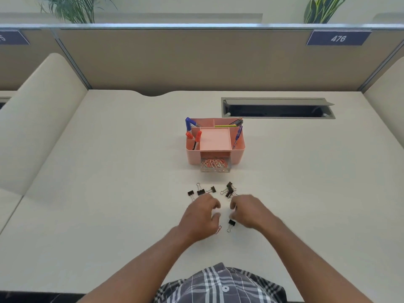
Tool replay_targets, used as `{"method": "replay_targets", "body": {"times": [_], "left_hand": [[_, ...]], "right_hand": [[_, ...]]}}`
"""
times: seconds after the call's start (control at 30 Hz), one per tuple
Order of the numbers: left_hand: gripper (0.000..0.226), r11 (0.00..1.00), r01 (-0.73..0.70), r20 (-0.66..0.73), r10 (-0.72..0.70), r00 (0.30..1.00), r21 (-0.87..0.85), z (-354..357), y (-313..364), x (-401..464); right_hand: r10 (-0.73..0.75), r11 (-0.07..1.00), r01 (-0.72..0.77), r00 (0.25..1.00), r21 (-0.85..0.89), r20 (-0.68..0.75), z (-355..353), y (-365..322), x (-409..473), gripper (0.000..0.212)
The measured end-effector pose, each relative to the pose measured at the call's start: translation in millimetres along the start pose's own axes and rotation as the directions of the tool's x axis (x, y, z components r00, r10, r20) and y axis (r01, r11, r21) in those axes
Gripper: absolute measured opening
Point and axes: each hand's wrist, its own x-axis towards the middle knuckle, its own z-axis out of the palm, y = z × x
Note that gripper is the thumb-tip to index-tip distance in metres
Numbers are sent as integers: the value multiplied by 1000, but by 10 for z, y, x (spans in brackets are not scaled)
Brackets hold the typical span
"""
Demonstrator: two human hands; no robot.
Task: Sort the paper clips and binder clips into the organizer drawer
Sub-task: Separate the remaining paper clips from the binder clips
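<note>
At the near edge of the table (87, 215) we see a plaid shirt (220, 285) with a white button, and both bare forearms reaching forward from it. Our left hand (201, 215) hovers low over the tabletop with its fingers curled; motion blur keeps us from telling whether they pinch anything. Our right hand (249, 212) is likewise curled and blurred just across a small gap, and we cannot tell whether it holds anything either. Between and slightly nearer than the two hands lie a single red paper clip (218, 229) and one black binder clip (231, 224), both flat on the table and close to the fingers.

Just beyond the left hand sit three more black binder clips (200, 192) in a loose row, and beyond the right hand a small cluster of binder clips (229, 190) lies touching or overlapping.

Farther on stands the pink organizer (238, 154). Its clear drawer (215, 169) is pulled out toward us at the front and holds a heap of paper clips (213, 163), mostly reddish and silver. Blue and red markers (197, 136) stand in the left compartments, pens (237, 122) and a yellow stick in the rear one, and a blue pen (237, 136) leans at the right.

Behind the organizer we see an open cable slot (277, 107) in the table, then the beige partition (175, 57) bearing a blue plate reading 476 (338, 38).
</note>
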Motion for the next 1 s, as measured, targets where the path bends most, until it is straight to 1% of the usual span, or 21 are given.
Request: {"method": "replay_targets", "body": {"times": [0.03, 0.1, 0.17, 0.27, 0.43, 0.53, 0.63, 0.73, 1.0], "left_hand": [[22, 999, -4, 58, 2, 998, 33, 62, -22, -96], [27, 993, -22, 118, 9, 993, 113, 163, -51, -225], [27, 985, -32, 122, 11, 992, 171, 222, -63, -284], [22, 978, -3, 87, -15, 996, 210, 249, -81, -267], [19, 977, 123, 59, -135, 989, 176, 238, -110, -159], [16, 975, 145, 64, -157, 985, 169, 260, -103, -141], [10, 976, 176, 16, -179, 984, 129, 280, -106, -159], [13, 966, 230, -19, -230, 973, 114, 282, -107, -179], [15, 946, 301, 67, -310, 948, 125, 219, -89, -88]], "right_hand": [[12, 1000, -12, 1000, -24, 13, 114, 37, -35, 25], [17, 1000, -17, 1000, -25, -21, 289, 67, -80, 23], [23, 1000, -21, 997, 20, -79, 386, 83, -73, 15], [31, 996, -20, 990, 85, -138, 423, 81, -27, 8], [23, 996, -8, 986, 92, -164, 441, 69, 19, 8], [9, 995, 8, 984, 95, -179, 456, 79, 17, 8], [11, 993, 10, 983, 116, -186, 454, 80, 9, 8], [20, 992, 3, 983, 126, -183, 452, 76, 4, 9], [28, 993, -7, 983, 119, -179, 460, 71, 19, 8]]}}
